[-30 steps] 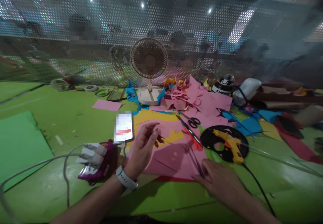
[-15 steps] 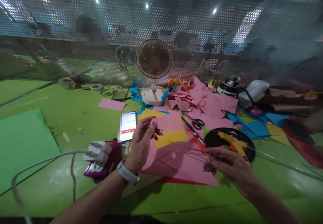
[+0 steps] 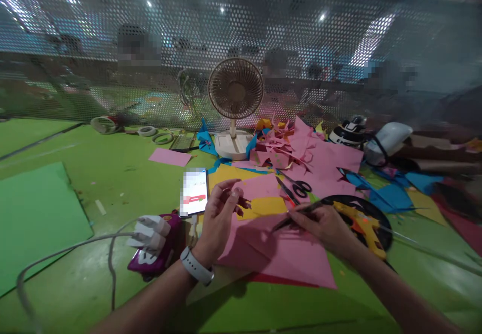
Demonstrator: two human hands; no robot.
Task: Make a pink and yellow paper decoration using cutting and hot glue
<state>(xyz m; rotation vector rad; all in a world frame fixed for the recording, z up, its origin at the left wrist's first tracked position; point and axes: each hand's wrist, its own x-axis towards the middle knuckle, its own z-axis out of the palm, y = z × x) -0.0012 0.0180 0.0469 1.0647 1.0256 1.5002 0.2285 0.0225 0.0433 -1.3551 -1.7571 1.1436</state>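
1. The right hand [image 3: 322, 226] has its grip closed around a slim dark tool [image 3: 280, 224], pinched between thumb and fingers; the tool's narrow end points left and down over the pink sheet [image 3: 286, 253]. Whether that end touches the paper is unclear.
2. The left hand [image 3: 220, 216] is above the sheet's left part, fingers curled and thumb close to them; whether anything sits in this grip cannot be told. A white watch [image 3: 196, 266] circles the wrist.
3. A yellow paper piece [image 3: 269, 206] lies on pink paper between the two hands, near the slim dark tool. The pink sheet itself rests on the green worktop [image 3: 124, 183], with a red edge showing beneath it.
4. Just beyond the right hand are a red and black tool [image 3: 286, 191] and dark scissors [image 3: 294, 184]. To the right, a yellow glue gun [image 3: 367, 223] lies on a round black tray [image 3: 387, 233].
5. Left of the left hand are a lit phone [image 3: 196, 193] and a purple power strip [image 3: 161, 253] bearing white plugs [image 3: 150, 233].
6. At the back, a fan [image 3: 236, 92] stands beside heaped pink scraps [image 3: 278, 145].
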